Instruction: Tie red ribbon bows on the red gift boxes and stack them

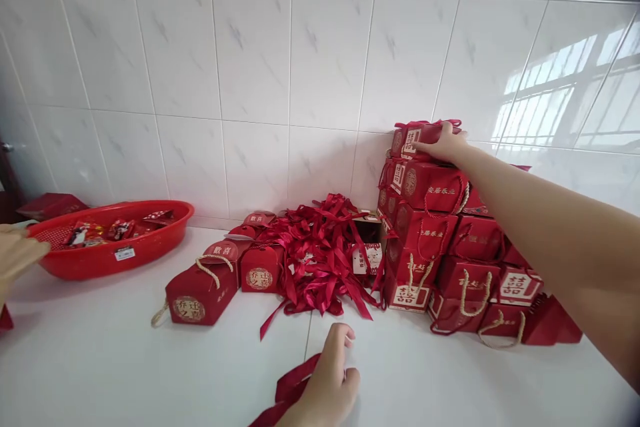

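Observation:
Near the front of the white table, my left hand (327, 380) is closed with curled fingers. A dark red ribbon (297, 380) runs behind it, and a bit of red shows between thumb and forefinger. My right hand (443, 144) reaches far across and grips a red candy box (424, 133) at the top of the stack against the wall. Its fingers lie over the box's top edge, partly hidden, near a red ribbon bow. Below it are several stacked red boxes (427, 233) with rope or ribbon handles. Left of the stack lies a heap of loose red ribbons (325, 253).
A red plastic basket (150, 243) with wrapped sweets stands at the left. Another person's hand (20, 253) shows at the left edge. Red boxes with rope handles (200, 287) sit beside the ribbons. An open box (367, 247) stands behind them. A tiled wall (250, 67) closes off the back.

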The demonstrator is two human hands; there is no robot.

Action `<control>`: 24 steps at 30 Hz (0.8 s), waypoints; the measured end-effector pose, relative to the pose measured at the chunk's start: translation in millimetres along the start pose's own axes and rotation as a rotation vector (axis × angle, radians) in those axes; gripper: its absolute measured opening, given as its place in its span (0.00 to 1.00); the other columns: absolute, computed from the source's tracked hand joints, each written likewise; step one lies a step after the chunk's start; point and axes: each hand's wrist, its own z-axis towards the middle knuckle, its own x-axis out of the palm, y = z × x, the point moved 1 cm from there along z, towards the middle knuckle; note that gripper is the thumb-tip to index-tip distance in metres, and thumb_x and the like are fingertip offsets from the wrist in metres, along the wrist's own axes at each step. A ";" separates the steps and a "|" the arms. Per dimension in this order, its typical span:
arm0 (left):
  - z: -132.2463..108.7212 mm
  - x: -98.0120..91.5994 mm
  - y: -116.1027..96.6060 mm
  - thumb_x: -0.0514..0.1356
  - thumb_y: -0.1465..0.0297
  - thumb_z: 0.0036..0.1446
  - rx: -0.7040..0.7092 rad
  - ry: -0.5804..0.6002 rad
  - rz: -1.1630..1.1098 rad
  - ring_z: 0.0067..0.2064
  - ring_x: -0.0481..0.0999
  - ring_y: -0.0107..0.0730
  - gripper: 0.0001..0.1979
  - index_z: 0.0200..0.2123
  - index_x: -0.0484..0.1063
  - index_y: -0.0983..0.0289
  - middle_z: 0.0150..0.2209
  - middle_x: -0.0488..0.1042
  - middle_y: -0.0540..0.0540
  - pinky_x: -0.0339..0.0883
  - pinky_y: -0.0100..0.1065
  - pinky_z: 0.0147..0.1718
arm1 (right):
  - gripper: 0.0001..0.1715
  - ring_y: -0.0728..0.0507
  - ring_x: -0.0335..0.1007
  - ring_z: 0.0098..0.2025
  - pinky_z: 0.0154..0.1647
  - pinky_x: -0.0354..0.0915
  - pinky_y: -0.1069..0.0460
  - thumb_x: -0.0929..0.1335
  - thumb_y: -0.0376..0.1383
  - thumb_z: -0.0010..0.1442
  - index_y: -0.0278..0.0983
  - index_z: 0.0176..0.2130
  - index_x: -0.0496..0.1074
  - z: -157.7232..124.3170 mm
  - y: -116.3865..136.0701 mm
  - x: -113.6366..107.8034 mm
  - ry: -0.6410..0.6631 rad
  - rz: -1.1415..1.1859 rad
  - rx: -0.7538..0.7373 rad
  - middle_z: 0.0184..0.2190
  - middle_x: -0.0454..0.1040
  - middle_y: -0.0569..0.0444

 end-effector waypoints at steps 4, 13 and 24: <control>-0.5 -4.3 -7.2 0.51 0.79 0.45 0.022 0.029 0.004 0.39 0.66 0.35 0.23 0.46 0.59 0.59 0.45 0.64 0.56 0.62 0.35 0.40 | 0.45 0.25 0.43 0.66 0.54 0.51 0.31 0.63 0.56 0.57 0.20 0.55 0.61 -13.6 16.9 -39.3 0.077 0.003 0.216 0.63 0.40 0.20; 5.4 -7.1 -8.1 0.50 0.81 0.49 0.201 -0.143 0.151 0.45 0.69 0.36 0.21 0.46 0.61 0.59 0.46 0.66 0.56 0.67 0.36 0.42 | 0.32 0.34 0.40 0.69 0.63 0.51 0.33 0.63 0.38 0.62 0.46 0.62 0.48 -275.7 14.8 -47.0 0.003 0.336 -0.282 0.64 0.46 0.44; 12.1 -63.2 -7.1 0.55 0.67 0.55 -0.153 -0.402 0.686 0.59 0.60 0.60 0.19 0.50 0.63 0.67 0.54 0.63 0.69 0.56 0.58 0.53 | 0.32 0.33 0.42 0.68 0.61 0.55 0.35 0.62 0.31 0.58 0.43 0.61 0.54 -419.8 -8.6 12.6 0.607 0.170 -0.087 0.66 0.43 0.43</control>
